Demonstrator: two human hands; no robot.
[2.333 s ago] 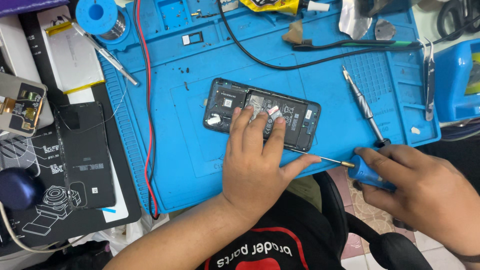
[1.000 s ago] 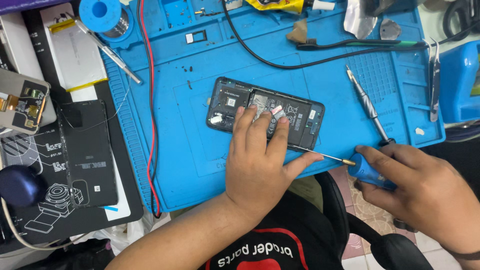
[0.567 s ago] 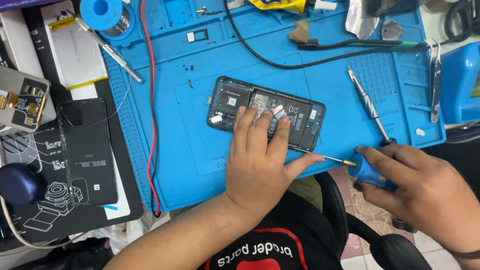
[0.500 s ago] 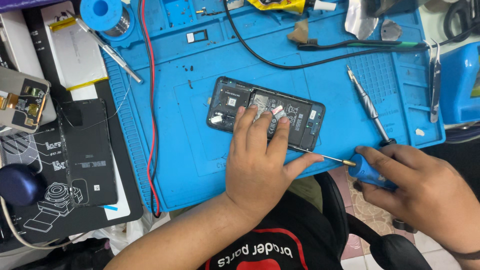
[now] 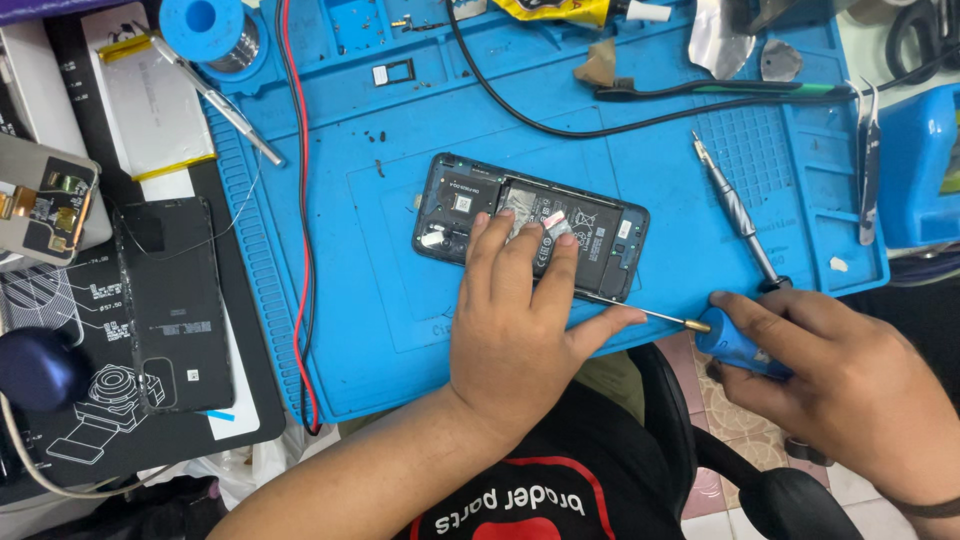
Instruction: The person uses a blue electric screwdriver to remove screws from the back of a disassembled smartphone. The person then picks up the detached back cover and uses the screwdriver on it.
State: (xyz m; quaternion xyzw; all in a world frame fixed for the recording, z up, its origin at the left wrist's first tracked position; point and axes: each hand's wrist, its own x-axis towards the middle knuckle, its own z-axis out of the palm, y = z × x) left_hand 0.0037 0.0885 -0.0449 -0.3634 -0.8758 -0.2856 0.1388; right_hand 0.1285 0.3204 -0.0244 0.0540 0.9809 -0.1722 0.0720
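Note:
An opened black phone with its back off lies on the blue work mat, battery and boards showing. My left hand presses flat on its near half, fingers spread over the battery. My right hand grips the blue handle of a small screwdriver at the mat's near right edge. Its thin shaft runs left and its tip meets the phone's near edge by my left thumb.
A second screwdriver lies on the mat right of the phone. Tweezers, a black cable, a red wire and a solder spool ring the mat. A black back cover and a white battery lie left.
The screwdriver tip wavers slightly along the phone's near edge. Both hands otherwise stay in place.

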